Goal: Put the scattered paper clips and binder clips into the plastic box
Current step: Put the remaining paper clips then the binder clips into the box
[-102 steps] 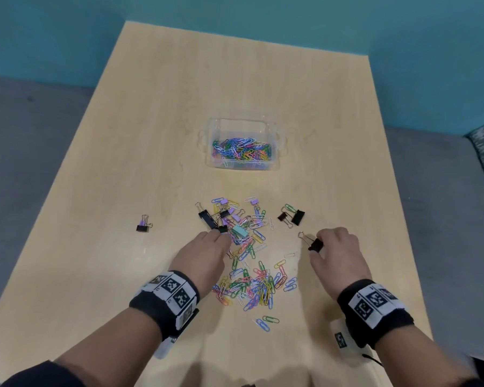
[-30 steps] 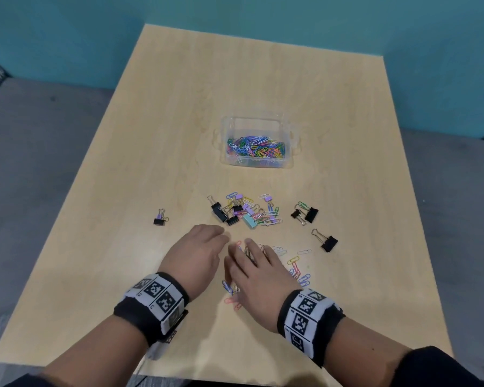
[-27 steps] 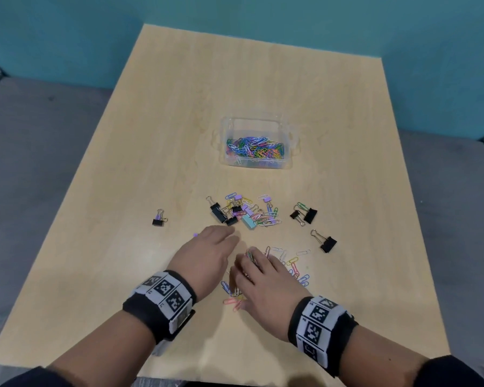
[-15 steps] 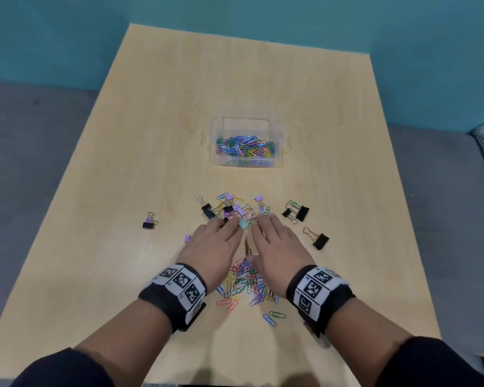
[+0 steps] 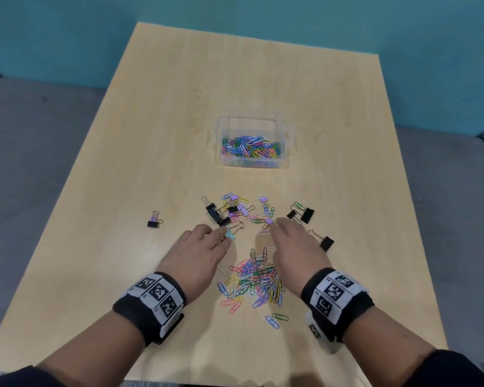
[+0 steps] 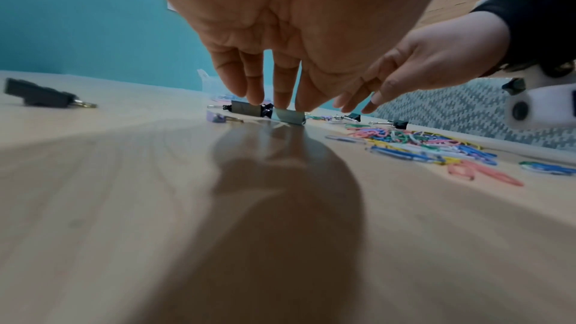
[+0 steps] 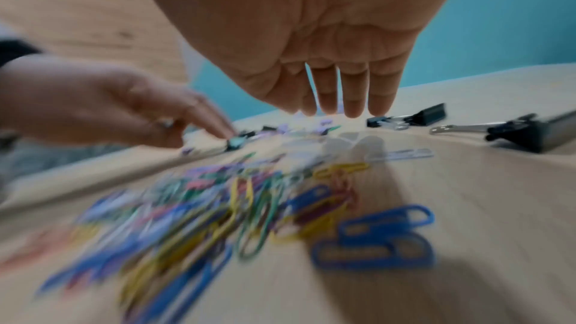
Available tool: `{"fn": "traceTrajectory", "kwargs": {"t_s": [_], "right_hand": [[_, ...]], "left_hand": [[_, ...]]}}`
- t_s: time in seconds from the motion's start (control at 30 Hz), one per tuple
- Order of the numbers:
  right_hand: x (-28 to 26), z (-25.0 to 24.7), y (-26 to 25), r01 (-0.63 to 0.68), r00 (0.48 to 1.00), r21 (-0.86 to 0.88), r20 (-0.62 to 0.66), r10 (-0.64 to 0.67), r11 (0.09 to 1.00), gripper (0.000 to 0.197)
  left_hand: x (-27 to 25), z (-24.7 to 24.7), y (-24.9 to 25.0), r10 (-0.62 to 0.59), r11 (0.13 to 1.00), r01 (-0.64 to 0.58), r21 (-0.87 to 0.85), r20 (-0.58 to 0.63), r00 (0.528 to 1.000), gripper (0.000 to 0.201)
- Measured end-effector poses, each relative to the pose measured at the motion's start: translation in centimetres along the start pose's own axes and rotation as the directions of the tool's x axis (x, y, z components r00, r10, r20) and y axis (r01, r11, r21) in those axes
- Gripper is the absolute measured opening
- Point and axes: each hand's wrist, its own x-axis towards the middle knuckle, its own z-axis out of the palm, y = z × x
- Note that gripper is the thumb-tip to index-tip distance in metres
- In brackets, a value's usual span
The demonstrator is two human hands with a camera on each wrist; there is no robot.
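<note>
1. On the wooden table point(image 5: 151, 135), a clear plastic box point(image 5: 252, 127) stands beyond the middle, already holding a layer of coloured paper clips.
2. Nearer the person, a heap of loose paper clips point(image 5: 252, 280) lies between the two wrists; it appears blurred in the right wrist view.
3. Farther out, between the heap and the box, a mixed cluster of binder clips point(image 5: 229, 210) and paper clips is spread across the table.
4. The left hand point(image 5: 196, 252) is palm down with fingers extended and uncurled; its fingertips point(image 6: 283, 100) rest on a light blue binder clip point(image 5: 229, 234) at the near edge of that cluster. Nothing is gripped.
5. The right hand point(image 5: 294, 247) is likewise palm down with straight fingers, tips hovering just above the table beside a small purple binder clip point(image 5: 268, 221). It holds nothing.
6. To the right of the right hand lies a black binder clip point(image 5: 326, 243); a pair of black binder clips point(image 5: 302, 215) lies just beyond it.
7. A single black binder clip with purple handles point(image 5: 154, 220) sits well apart on the left side.
8. Both wrists carry black bands with printed square markers.
</note>
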Motion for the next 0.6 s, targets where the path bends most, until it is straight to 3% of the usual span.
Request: {"fn": "traceTrajectory", "kwargs": {"t_s": [0.07,0.1,0.27,0.37,0.47,0.6], "right_hand": [[0.2,-1.0,0.9,-0.123,0.992,0.047,-0.023,0.124,0.991,0.040],[0.1,-1.2,1.3,-0.122,0.992,0.024,-0.025,0.123,0.992,0.039],[-0.9,0.4,0.6,0.158,0.986,-0.096,0.065,-0.152,0.983,0.048],[-1.4,1.5,-0.7,0.224,0.969,-0.082,0.125,-0.213,0.971,0.049],[-0.8,1.6,-2.0,0.238,0.966,-0.043,0.115,-0.232,0.970,0.053],[1.4,1.2,-3.0,0.161,0.984,-0.121,0.092,-0.150,0.979,0.056]], "left_hand": [[-0.4,-0.1,-0.5,-0.005,1.000,0.005,-0.005,-0.003,1.000,0.048],[-0.6,-0.1,-0.8,-0.007,1.000,0.007,-0.012,0.001,1.000,0.048],[-1.3,0.3,-2.1,-0.011,1.000,0.011,-0.012,-0.011,1.000,0.046],[-1.6,0.2,-2.5,-0.032,0.999,0.032,0.009,-0.017,0.999,0.041],[-1.8,0.1,-2.7,-0.062,0.998,0.062,0.033,-0.002,0.998,0.036],[-1.9,-0.2,-2.8,-0.113,0.993,0.113,0.027,-0.005,0.994,0.035]]}}
